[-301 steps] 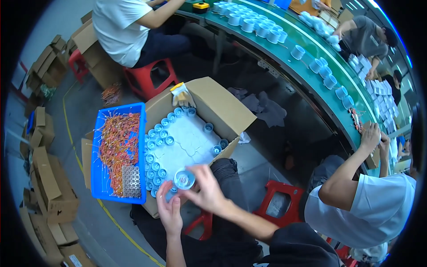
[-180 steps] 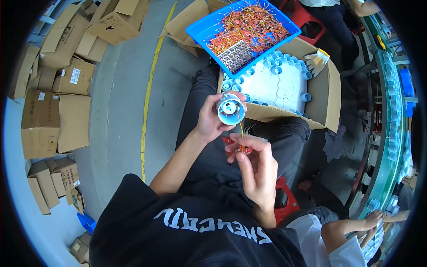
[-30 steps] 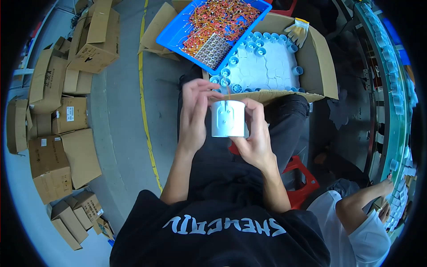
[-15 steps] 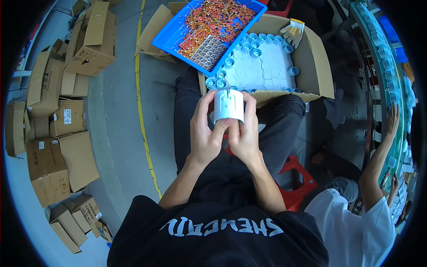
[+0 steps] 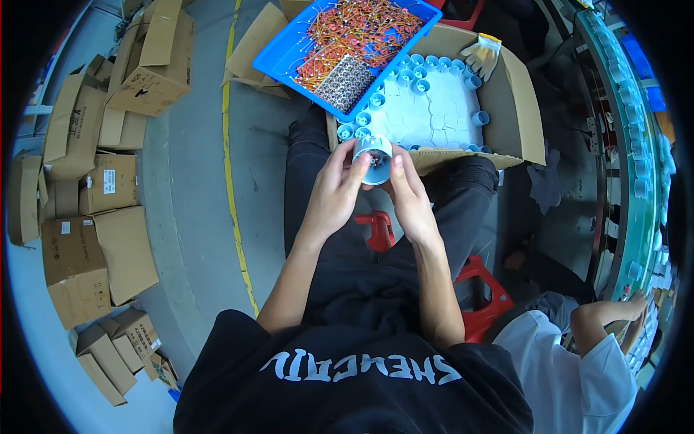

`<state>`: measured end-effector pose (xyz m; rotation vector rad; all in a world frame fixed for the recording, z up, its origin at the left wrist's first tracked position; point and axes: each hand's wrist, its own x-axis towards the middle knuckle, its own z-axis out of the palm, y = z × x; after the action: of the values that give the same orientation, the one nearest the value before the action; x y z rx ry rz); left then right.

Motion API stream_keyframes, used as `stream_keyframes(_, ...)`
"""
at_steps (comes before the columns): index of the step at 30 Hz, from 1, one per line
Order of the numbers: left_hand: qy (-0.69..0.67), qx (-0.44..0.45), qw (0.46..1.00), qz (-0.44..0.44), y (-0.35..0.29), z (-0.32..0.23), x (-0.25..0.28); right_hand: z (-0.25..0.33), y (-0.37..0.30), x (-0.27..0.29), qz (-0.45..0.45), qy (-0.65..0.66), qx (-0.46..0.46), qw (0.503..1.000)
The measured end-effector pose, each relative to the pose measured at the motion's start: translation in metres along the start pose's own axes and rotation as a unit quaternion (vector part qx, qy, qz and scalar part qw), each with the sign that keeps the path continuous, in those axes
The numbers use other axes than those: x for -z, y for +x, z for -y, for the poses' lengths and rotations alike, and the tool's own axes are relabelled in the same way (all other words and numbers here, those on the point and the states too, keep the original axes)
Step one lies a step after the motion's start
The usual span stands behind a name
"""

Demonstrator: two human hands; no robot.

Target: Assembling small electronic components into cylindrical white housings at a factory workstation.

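Between both hands I hold a white plastic cup-shaped housing (image 5: 379, 173), its open end tipped toward me so that small parts show inside. My left hand (image 5: 334, 189) grips its left side, the thumb at the rim and partly over the opening. My right hand (image 5: 412, 199) closes on the right side, thumb along the rim; some fingers are hidden behind the housing. Just beyond stands a cardboard box (image 5: 524, 108) with similar white housings (image 5: 421, 86) on a pale layer. Across its left corner rests a blue tray (image 5: 271, 61) heaped with red and orange wired parts (image 5: 354, 32).
A metallic block of small round parts (image 5: 344, 83) lies in the tray. A work glove (image 5: 483, 55) hangs over the box's far edge. Cardboard boxes (image 5: 76, 253) are stacked at left. A co-worker's arm (image 5: 603, 315) reaches to the green conveyor (image 5: 627, 239) at right. A red stool (image 5: 486, 300) stands nearby.
The housing has been turned so its open end faces me. My left thumb has shifted up to its rim. The co-worker's arm has drawn back along the conveyor.
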<state>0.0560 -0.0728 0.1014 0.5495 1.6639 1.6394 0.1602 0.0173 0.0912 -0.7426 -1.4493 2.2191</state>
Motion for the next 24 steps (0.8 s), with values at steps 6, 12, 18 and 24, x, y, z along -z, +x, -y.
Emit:
stream_keyframes(6,0.027,-0.022,0.999,-0.004,0.001,-0.002,-0.001,0.002,-0.002,-0.005,0.002,0.024,0.017,1.0)
stream_keyframes(12,0.022,-0.035,0.998,-0.038,0.003,0.007,-0.003,0.002,-0.006,-0.002,0.01,-0.136,0.081,0.987)
stream_keyframes(18,-0.024,-0.021,0.999,-0.041,0.002,0.012,-0.005,0.0,-0.013,-0.003,0.016,-0.176,0.109,0.978)
stream_keyframes(24,0.008,-0.095,0.994,0.051,0.002,-0.001,0.001,0.001,-0.012,0.017,0.069,-0.011,0.106,0.992)
